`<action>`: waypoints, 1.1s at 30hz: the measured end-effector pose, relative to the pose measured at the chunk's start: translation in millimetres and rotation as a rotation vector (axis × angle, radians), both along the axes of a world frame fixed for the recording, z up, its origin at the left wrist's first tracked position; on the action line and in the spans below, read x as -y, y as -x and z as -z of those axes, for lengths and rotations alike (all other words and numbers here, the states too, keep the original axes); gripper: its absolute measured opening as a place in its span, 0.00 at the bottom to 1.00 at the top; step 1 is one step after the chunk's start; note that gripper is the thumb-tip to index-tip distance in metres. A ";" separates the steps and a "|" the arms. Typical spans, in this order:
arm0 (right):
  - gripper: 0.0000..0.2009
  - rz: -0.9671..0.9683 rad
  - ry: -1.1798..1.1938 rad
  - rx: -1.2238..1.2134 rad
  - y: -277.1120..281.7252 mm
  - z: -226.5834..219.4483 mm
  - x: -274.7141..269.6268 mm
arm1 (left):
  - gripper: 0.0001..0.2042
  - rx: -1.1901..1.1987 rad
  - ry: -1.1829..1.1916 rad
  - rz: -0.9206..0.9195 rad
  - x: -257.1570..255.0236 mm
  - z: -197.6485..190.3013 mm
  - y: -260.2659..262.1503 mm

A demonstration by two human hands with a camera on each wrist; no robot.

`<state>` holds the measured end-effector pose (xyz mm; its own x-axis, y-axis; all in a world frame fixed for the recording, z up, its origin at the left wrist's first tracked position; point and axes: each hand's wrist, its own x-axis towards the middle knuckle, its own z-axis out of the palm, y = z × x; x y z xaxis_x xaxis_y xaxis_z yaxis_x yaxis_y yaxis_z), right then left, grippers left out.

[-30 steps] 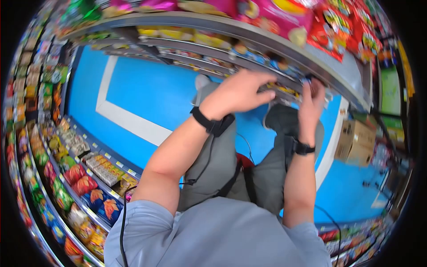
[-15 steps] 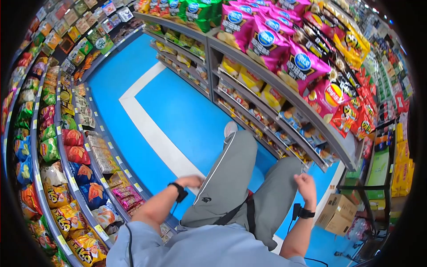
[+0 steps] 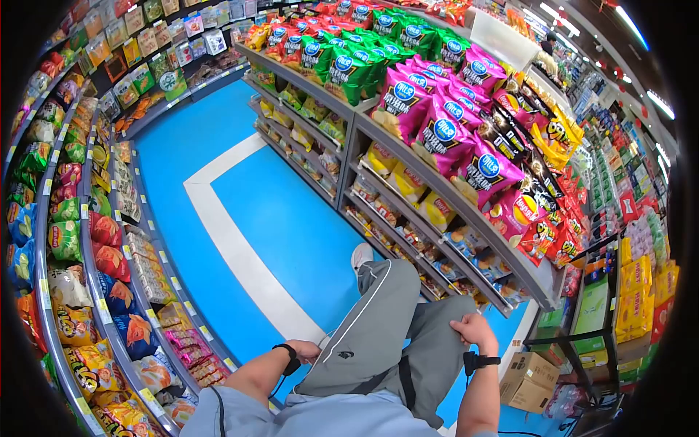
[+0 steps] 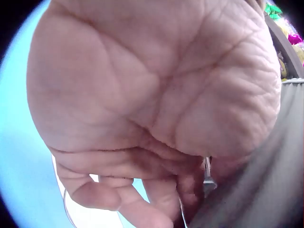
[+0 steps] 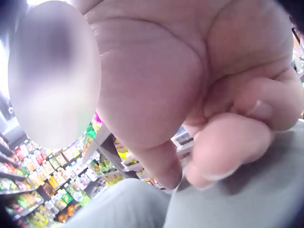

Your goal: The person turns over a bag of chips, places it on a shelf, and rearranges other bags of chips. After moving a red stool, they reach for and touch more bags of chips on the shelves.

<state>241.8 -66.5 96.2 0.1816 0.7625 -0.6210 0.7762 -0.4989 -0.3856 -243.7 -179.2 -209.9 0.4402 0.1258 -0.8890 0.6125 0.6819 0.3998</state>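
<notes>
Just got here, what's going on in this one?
A person is in a shop aisle, facing a shelf unit stacked with snack bags, including pink bags on top. Nothing is being handled: both palms show empty. The left hand is beside the left trouser leg; the right hand is by the right trouser leg, its fingers curled. Neither hand is at the shelves.

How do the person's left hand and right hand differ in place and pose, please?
Place: the left hand is beside the left trouser leg, while the right hand is at the right knee.
Pose: the left hand's fingers are loosely bent, with floor showing between some; the right hand's fingers curl more tightly towards the palm.
Shared: neither hand visibly holds anything, and both wrists wear black straps.
</notes>
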 end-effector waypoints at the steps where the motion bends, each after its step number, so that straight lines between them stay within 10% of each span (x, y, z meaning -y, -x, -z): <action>1: 0.21 0.003 -0.009 0.003 -0.7 -1.8 -2.8 | 0.12 0.003 -0.009 0.003 -3.1 4.5 -0.7; 6: 0.21 0.096 -0.016 -0.191 0.2 0.8 -1.8 | 0.07 0.162 0.124 -0.099 17.6 95.2 12.5; 9: 0.21 0.113 -0.026 -0.206 11.5 -1.0 -0.8 | 0.12 0.083 0.071 -0.254 14.2 35.2 12.0; 11: 0.22 0.070 -0.075 -0.291 12.5 1.9 1.4 | 0.19 0.184 -0.210 -0.075 26.1 106.1 36.8; 14: 0.22 0.103 -0.077 -0.280 11.6 3.9 -1.9 | 0.24 0.209 0.090 -0.346 -9.1 -65.9 8.5; 20: 0.23 0.043 -0.028 -0.283 15.5 1.3 -10.9 | 0.26 0.173 0.122 -0.282 -17.9 -14.2 27.1; 25: 0.23 0.050 -0.006 -0.291 15.3 7.7 -10.6 | 0.25 0.268 0.010 -0.063 -30.5 -114.8 0.6; 27: 0.23 0.022 -0.028 -0.278 13.9 9.4 -9.3 | 0.27 0.401 -0.075 0.019 -18.0 -36.6 15.0; 29: 0.22 0.012 -0.015 -0.294 14.3 12.8 -7.7 | 0.22 0.253 0.142 0.058 14.9 175.1 39.2; 33: 0.22 0.105 -0.017 -0.329 11.4 14.2 -7.1 | 0.18 0.100 0.152 0.019 9.4 79.7 19.5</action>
<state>230.4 -59.4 82.0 0.0522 0.7609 -0.6468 0.5538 -0.5610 -0.6153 -263.2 -188.7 -289.7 0.5281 -0.0160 -0.8490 0.5882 0.7280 0.3522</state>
